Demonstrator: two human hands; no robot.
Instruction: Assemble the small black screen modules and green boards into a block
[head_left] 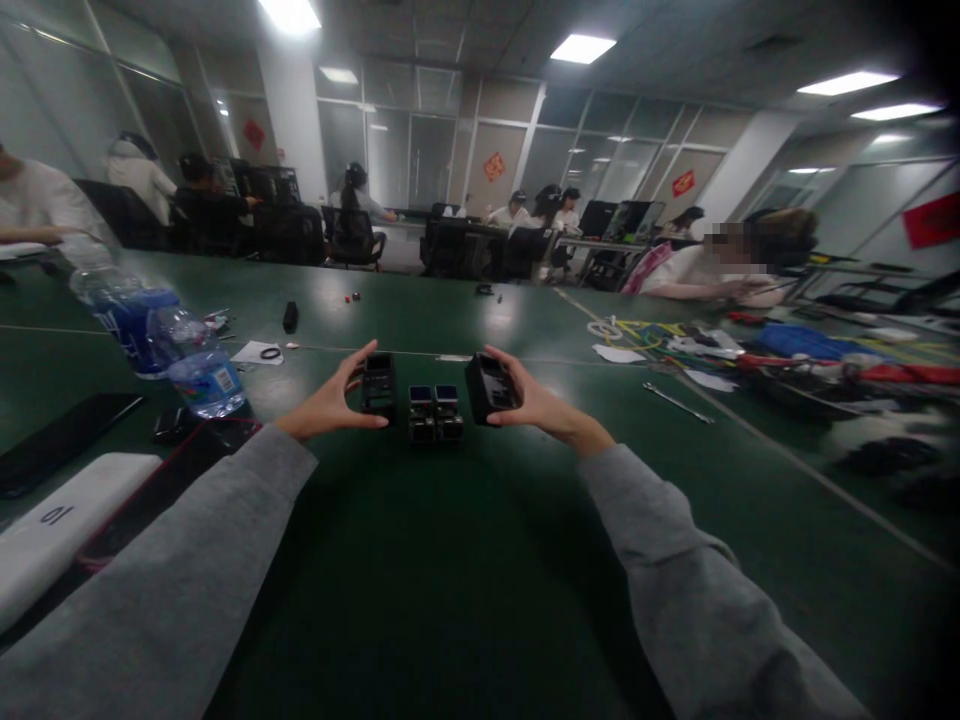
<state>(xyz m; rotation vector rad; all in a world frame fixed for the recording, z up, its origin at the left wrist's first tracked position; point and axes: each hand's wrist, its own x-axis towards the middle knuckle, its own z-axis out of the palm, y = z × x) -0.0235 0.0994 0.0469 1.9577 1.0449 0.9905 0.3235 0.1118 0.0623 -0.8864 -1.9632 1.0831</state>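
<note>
Head view: at a green table (420,560), the left hand (330,402) has its fingers around a black case (379,388), the right hand (534,400) a second black case (487,388); two small devices (448,412) sit between. Behind, people (517,212) sit near glass walls (431,140).

Two small devices (448,415) between black cases (380,388)

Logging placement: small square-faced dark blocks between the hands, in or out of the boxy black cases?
Out: the blocks sit grouped on the green tabletop, apart from the cases in left hand and right hand.
</note>
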